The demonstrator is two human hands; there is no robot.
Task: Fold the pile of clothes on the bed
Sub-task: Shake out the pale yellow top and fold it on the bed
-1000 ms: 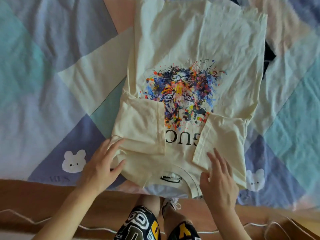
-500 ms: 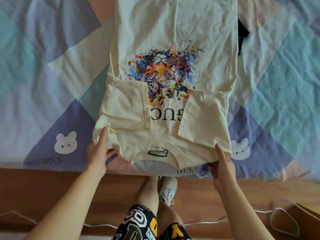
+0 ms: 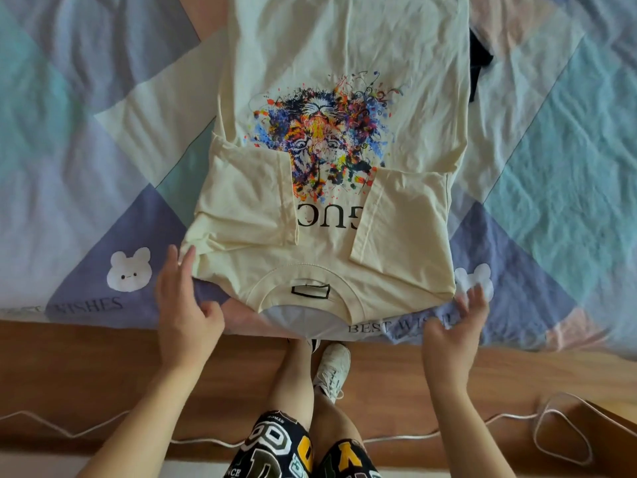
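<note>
Currently the cream T-shirt (image 3: 344,98) lies flat, print up, on the patchwork bedspread (image 3: 551,167). Collar (image 3: 310,281) sits at the near bed edge and the hem runs out of view at the far side, so the long axis points straight away from the person. Both sleeves are already folded inward over the chest.

Left hand (image 3: 186,305): fingers straight, tips touching the collar-end left corner, no grip seen. Right hand (image 3: 455,326): fingers spread and relaxed at the collar-end right corner; blurred, and contact with the cloth cannot be confirmed.

Judgement: side folds done; the lengthwise fold remains. Both hands sit about equally near, one at each shoulder corner, so the collar end is the end within reach.

A dark garment (image 3: 479,60) shows just beyond the shirt's right edge.
</note>
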